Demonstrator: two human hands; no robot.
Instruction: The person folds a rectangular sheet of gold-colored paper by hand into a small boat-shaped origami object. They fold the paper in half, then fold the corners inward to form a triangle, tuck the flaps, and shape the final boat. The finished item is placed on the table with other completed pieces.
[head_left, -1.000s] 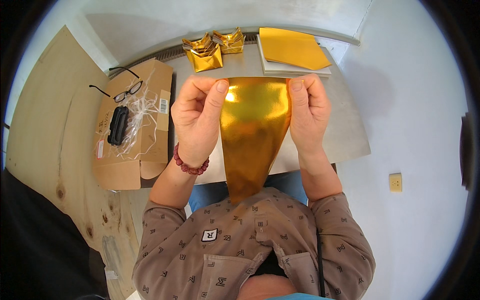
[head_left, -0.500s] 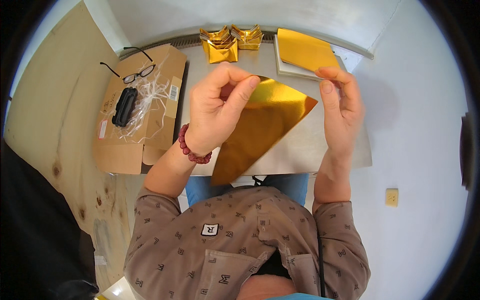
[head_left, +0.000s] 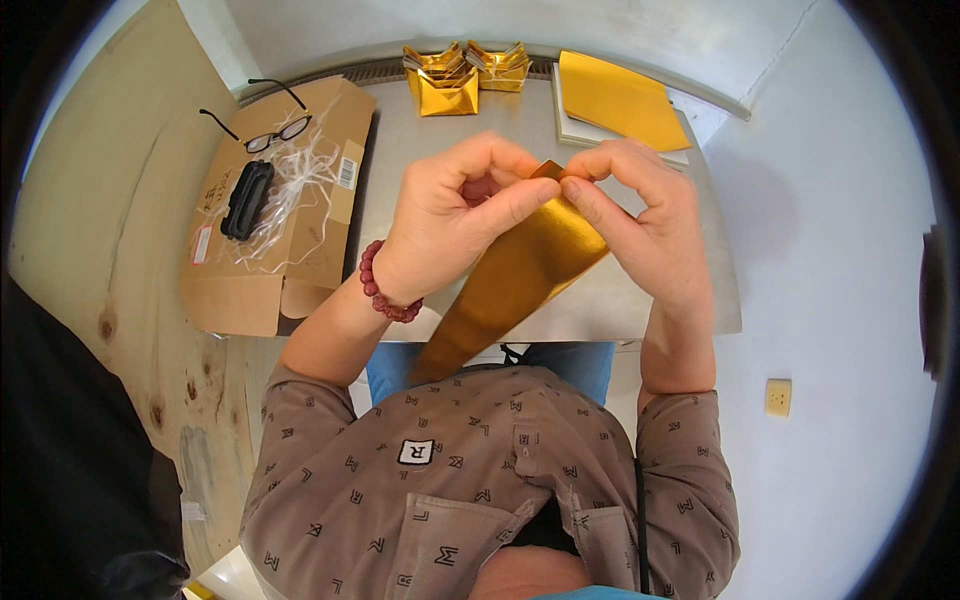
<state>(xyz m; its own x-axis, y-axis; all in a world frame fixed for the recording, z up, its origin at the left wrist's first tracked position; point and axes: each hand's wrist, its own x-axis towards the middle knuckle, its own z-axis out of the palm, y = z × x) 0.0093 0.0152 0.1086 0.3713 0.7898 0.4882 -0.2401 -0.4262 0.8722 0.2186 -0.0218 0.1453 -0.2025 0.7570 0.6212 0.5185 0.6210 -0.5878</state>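
Both hands are raised above the tabletop: left hand and right hand fingers pinch the gold paper sheet at its top corner, thumbs meeting beneath curled fingertips.

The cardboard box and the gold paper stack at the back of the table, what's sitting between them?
In the head view, two folded gold paper pieces sit between the cardboard box and the gold paper stack, on the grey table.

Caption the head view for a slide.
Both hands, left hand and right hand, pinch a folded gold paper sheet above the table.
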